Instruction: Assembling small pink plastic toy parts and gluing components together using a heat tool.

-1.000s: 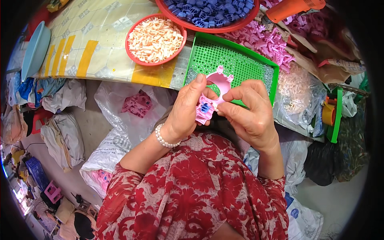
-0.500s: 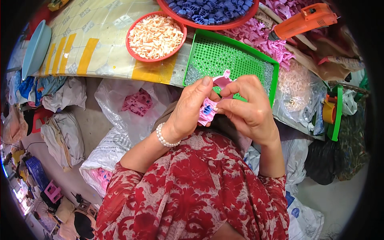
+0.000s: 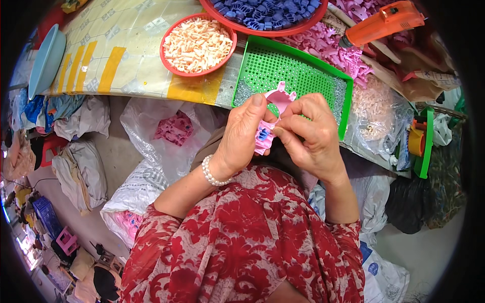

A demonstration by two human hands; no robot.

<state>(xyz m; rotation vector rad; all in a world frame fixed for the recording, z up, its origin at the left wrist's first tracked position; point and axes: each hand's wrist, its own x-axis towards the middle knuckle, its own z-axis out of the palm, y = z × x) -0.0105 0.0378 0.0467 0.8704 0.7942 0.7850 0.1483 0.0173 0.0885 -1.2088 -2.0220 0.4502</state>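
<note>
Beneath the far reach of the view stretches the desk [image 3: 136, 65], with a white sack [image 3: 126, 202] below its near edge at left. Along the desk's near edge sits a green perforated tray [image 3: 347, 111]; beyond its far edge is a red basin [image 3: 268, 34] of blue parts, and off its far left corner a red basket [image 3: 189, 74] of cream pieces. An orange drill [image 3: 386, 24] lies past its far right corner.

Before the tray's near edge, the left hand [image 3: 240, 129] is clamped on a pink piece [image 3: 263, 143]; the right hand [image 3: 313, 131] pinches at its right side, though I cannot tell whether it grips something tiny. The piece looks light, stiff and smooth, perhaps slippery; its thin arc and prongs seem easiest to snap, so its block end, bearing a blue insert [image 3: 262, 134], seems the better hold.

Dark lettering marks the sack, too small to read.
</note>
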